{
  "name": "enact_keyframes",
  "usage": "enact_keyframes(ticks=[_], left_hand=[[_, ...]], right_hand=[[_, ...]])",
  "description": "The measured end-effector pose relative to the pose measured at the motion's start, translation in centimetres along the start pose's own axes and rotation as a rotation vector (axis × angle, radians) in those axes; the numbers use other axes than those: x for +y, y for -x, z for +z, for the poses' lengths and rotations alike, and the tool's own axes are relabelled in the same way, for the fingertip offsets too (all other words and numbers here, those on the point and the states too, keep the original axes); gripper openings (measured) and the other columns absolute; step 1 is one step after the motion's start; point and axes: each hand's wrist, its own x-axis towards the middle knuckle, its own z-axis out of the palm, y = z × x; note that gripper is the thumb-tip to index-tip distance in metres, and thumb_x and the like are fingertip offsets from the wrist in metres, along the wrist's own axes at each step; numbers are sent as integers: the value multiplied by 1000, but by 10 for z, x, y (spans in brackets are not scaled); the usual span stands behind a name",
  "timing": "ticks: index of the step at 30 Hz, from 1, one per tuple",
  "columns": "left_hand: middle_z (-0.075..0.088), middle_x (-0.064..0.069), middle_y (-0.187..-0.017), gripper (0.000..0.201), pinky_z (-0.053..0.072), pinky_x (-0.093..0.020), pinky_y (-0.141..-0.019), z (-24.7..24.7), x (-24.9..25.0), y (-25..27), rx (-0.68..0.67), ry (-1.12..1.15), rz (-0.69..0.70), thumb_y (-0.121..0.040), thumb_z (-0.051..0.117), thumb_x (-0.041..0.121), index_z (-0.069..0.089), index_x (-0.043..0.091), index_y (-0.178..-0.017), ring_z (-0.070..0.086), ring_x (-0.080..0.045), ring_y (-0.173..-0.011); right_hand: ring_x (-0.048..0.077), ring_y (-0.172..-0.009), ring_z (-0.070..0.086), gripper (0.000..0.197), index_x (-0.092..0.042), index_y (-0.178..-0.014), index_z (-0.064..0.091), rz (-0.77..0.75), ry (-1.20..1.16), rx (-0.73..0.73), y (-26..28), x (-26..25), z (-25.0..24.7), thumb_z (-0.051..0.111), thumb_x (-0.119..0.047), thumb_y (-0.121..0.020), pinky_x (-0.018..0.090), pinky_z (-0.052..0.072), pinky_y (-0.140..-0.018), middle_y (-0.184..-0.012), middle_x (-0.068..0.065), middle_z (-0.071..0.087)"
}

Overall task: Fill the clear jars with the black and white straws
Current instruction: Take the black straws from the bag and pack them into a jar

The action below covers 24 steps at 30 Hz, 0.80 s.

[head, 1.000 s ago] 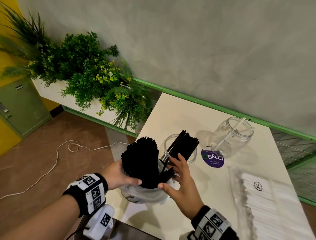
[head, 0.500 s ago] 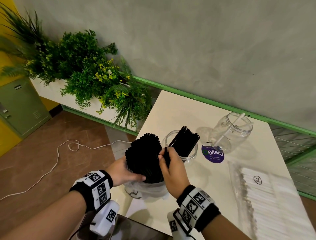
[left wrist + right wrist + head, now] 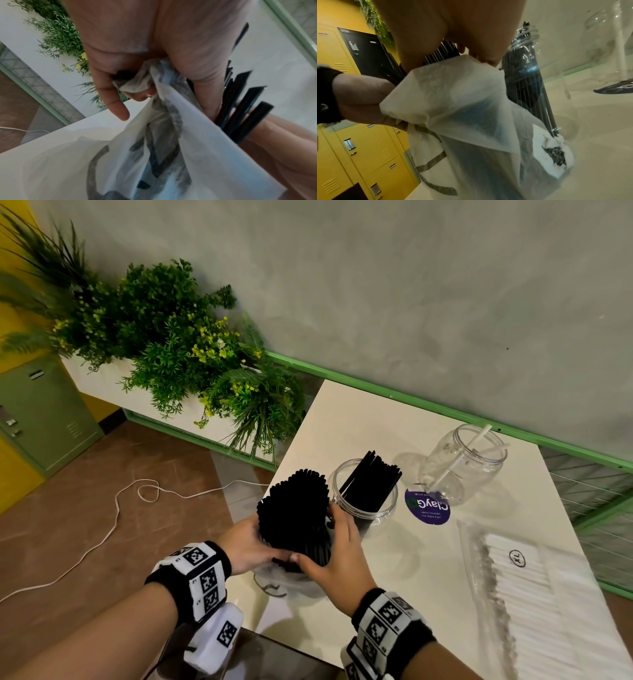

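A thick bundle of black straws (image 3: pixel 294 515) stands upright in a crumpled white plastic bag (image 3: pixel 291 580) at the table's near left corner. My left hand (image 3: pixel 251 542) grips the bundle and the bunched bag (image 3: pixel 135 83) from the left. My right hand (image 3: pixel 337 546) wraps it from the right, thumb at the front. Just behind, a clear jar (image 3: pixel 364 501) holds several black straws (image 3: pixel 371 482) leaning to the right. Farther right, a second clear jar (image 3: pixel 462 463) holds a white straw (image 3: pixel 455 463). In the right wrist view the bag (image 3: pixel 471 108) hangs below my palm, next to the straw-filled jar (image 3: pixel 527 81).
A clear packet of white straws (image 3: pixel 534 594) lies along the cream table's (image 3: pixel 394 594) right side. A purple round sticker (image 3: pixel 426 505) sits between the jars. A planter of green plants (image 3: pixel 178 347) stands beyond the table's left edge, with a white cable (image 3: pixel 116 508) on the floor.
My right hand turned from palm-up beside the bundle to clasping it from the right. The straws that splayed out low on the right are gathered into the bundle. The left hand kept its grip.
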Motion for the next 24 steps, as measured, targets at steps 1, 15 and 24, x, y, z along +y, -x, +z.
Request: enact_keyframes(ticks=[1, 15, 24], left_hand=[[70, 8, -103, 88, 51, -38, -94, 1, 1, 1, 4, 8, -1, -34, 86, 60, 61, 29, -112, 63, -8, -102], [68, 11, -98, 62, 50, -20, -83, 3, 0, -3, 23, -1, -29, -56, 85, 42, 57, 30, -110, 63, -8, -98], [64, 13, -109, 96, 45, -19, -86, -1, 4, 0, 42, -73, -4, -39, 76, 70, 52, 29, -123, 58, -6, -103]], right_hand=[[8, -132, 32, 90, -26, -146, 21, -3, 0, 2, -1, -2, 1, 65, -56, -73, 35, 34, -111, -138, -13, 30], [11, -116, 45, 76, -18, -132, 37, 49, -6, 69, 6, 7, 19, 67, -49, -70, 32, 43, -100, -122, -7, 43], [14, -89, 49, 24, -37, -88, 46, 16, -97, 102, -4, 16, 6, 65, -47, -77, 26, 42, -79, -90, -18, 45]])
